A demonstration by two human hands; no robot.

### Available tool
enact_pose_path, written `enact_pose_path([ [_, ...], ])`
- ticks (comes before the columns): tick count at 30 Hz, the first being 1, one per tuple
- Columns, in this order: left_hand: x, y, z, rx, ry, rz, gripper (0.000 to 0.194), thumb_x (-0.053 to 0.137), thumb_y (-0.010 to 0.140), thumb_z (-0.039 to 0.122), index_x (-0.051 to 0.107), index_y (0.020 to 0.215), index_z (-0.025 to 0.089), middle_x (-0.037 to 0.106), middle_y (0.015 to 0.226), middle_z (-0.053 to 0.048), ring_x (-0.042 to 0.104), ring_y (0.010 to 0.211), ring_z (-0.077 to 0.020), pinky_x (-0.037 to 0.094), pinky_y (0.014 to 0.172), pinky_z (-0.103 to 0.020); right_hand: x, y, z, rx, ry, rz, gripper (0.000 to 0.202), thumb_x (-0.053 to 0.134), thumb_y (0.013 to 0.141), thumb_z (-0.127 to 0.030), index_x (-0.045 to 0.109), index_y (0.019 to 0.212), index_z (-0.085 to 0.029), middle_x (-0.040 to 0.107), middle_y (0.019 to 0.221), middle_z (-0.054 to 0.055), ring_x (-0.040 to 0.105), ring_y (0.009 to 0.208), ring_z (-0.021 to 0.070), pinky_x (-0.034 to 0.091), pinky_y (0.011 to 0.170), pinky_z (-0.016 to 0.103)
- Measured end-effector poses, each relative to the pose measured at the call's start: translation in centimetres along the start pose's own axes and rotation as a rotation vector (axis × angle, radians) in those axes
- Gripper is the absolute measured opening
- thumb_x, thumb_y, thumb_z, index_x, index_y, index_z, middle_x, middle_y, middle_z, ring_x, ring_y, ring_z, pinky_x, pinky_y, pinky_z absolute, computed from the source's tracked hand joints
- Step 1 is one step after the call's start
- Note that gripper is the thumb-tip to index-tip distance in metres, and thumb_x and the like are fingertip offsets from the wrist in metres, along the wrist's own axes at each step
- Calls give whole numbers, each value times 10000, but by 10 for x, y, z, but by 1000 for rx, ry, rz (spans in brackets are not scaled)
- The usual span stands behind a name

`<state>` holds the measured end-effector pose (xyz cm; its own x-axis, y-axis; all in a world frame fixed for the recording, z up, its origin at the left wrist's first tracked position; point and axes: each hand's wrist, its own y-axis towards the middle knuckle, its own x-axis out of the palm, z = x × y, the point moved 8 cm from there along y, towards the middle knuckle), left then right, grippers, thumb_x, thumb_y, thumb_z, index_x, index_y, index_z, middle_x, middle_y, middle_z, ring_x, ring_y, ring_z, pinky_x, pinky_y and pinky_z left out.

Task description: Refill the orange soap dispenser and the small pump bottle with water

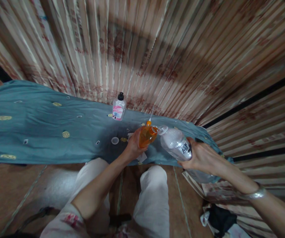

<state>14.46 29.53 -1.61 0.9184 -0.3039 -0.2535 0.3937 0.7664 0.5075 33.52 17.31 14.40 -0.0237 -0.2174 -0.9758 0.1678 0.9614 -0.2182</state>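
Observation:
My left hand (133,145) is wrapped round an orange bottle (147,136), its open mouth tilted up to the right. In my right hand (199,153) is a large clear plastic bottle (174,140) with a black-and-white label, tipped to the left. The two bottle mouths meet or nearly meet; I cannot tell whether liquid flows between them. Just behind them lies an orange pump top (148,122) with a pale tube. A small round whitish cap (115,140) rests on the cloth left of my left hand.
A clear bottle (118,107) with a pink label and black cap stands at the back of the teal pineapple-print cloth (40,122). A pleated patterned curtain (132,49) hangs behind. Dark and white items (219,219) lie low at the right.

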Motion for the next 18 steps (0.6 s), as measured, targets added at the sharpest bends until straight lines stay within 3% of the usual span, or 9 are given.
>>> enact_pose_path([
  [10,2,0,-3,10,-9,-1,872,831,799,127,503,1606,156,679,1583,-226,686,1484,-379,555,1292,-586,-2,0,0,-2,17,-1,614,765,743,-447,675,1260,-128,841,838,122,853,821,413,536,644,360],
  [18,1,-1,-2,22,8,16,880,842,788,117,519,1602,205,714,1551,-175,709,1448,-358,581,1267,-576,-1,1,2,6,-3,-5,624,745,727,-469,673,1236,-114,842,861,136,855,846,404,546,660,355],
])
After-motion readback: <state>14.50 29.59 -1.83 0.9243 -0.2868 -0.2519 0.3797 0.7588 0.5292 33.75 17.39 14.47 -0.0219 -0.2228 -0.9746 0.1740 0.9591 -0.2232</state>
